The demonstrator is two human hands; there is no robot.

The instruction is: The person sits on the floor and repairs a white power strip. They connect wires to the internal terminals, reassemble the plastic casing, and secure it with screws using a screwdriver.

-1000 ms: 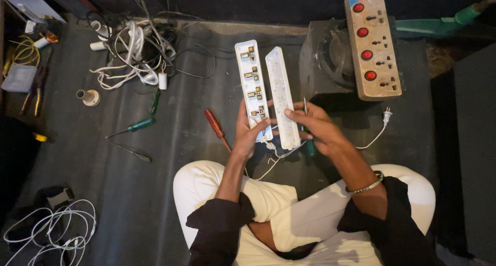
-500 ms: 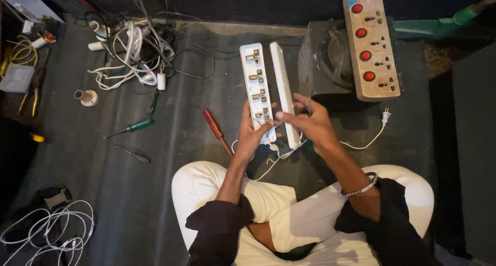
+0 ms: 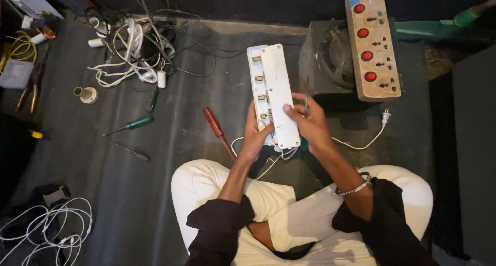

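Both hands meet at frame centre on an opened white power strip. Left hand cups the strip's lower body from beneath, fingers curled closed around its left edge, the brass contacts inside exposed. Right hand presses the white cover plate over that body, thumb flat on the plate's lower face, fingers closed behind its right edge; a thin screwdriver is pinned upright among those fingers. The strip's white cord trails to the right, ending in a plug. A red-handled screwdriver lies just left of the left hand. A larger beige socket board sits upper right.
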